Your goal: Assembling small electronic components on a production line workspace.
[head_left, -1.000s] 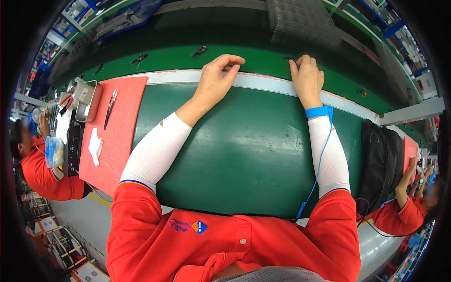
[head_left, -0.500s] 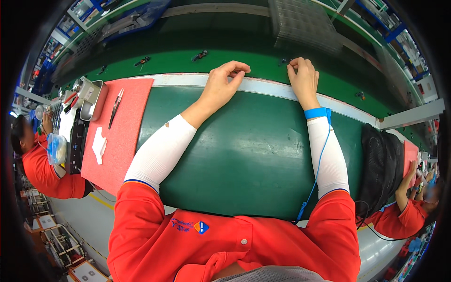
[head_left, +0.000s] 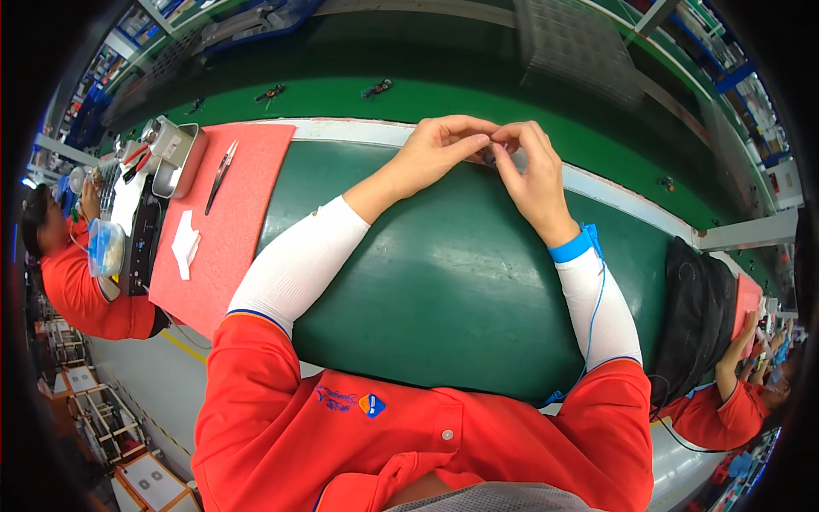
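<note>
Above the far edge of the green work mat [head_left: 426, 282], my two hands meet at the fingertips around a small dark part [head_left: 489, 158]. My right hand [head_left: 536, 175] pinches it between thumb and fingers, a blue wrist strap [head_left: 573, 246] with a coiled cord on that wrist. From the other side my left hand [head_left: 437, 155] closes its thumb and fingers on the same part. Fingers cover most of it, so its exact kind cannot be made out. Similar small dark parts with a bit of orange [head_left: 376, 89] lie spaced along the green belt [head_left: 333, 107] beyond.
On a pink foam mat [head_left: 247, 171] at left lie tweezers [head_left: 222, 177] and a white scrap [head_left: 185, 245]. A metal tray [head_left: 183, 162] stands beside it. A black bag [head_left: 693, 316] sits at right. Co-workers in red [head_left: 94, 294] are on both sides. A clear tray [head_left: 573, 51] is beyond the belt.
My right hand has come back from the belt and moved left, now with the small dark part. My left hand has moved right to meet it.
</note>
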The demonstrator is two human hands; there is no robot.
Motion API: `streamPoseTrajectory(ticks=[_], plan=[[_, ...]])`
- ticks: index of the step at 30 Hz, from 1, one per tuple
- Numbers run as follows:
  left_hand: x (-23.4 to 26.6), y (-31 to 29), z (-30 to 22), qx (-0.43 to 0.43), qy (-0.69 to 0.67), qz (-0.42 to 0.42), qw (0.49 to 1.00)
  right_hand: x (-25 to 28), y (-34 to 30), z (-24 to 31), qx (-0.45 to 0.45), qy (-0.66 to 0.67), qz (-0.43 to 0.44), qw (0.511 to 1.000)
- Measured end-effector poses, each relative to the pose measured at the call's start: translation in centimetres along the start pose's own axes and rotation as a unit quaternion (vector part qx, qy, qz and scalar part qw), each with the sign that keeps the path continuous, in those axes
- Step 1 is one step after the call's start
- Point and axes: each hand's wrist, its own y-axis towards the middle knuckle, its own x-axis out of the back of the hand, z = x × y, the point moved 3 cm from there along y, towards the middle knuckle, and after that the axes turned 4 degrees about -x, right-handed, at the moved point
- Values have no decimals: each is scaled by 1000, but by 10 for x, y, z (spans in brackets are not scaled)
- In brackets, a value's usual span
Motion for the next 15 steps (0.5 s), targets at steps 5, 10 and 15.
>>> streamPoseTrajectory(ticks=[5, 10, 15], plan=[[9, -2, 8, 61, -26, -26, 997, 2, -3, 1, -85, 52, -16, 995], [4, -5, 10, 121, -26, -7, 992, 1, -8, 2, -93, 82, -24, 992], [0, -8, 11, 144, -12, 2, 990, -2, -12, -4, -138, 135, -10, 981]])
